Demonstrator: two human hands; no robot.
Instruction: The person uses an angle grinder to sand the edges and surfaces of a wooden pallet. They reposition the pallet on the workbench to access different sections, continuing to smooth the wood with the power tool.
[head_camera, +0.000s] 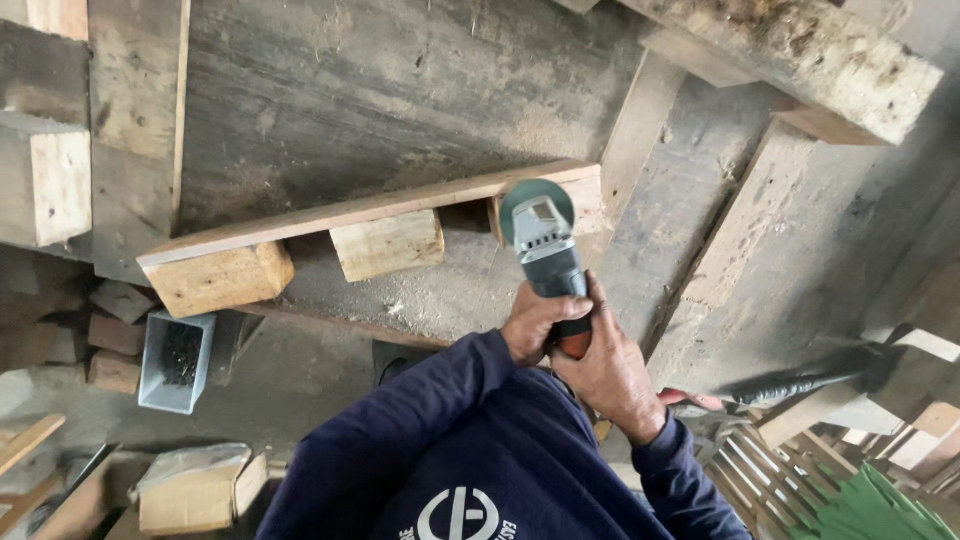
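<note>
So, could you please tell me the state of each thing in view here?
Angle grinder: gripped by both hands, disc against the plank's end.
Left hand: closed on the grinder.
Right hand: closed on the grinder.
Plank: resting on wooden blocks.
Nail box: open, holding nails.

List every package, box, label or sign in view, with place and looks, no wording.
Cardboard box: bottom left on the floor, squat, tan, with a crumpled pale cover on top.
Nail box: left, below the plank, open, grey-white, full of dark nails.
Label: on the grinder's head, small, pale rectangle.
Logo: white, round, on the navy sweatshirt.
</note>
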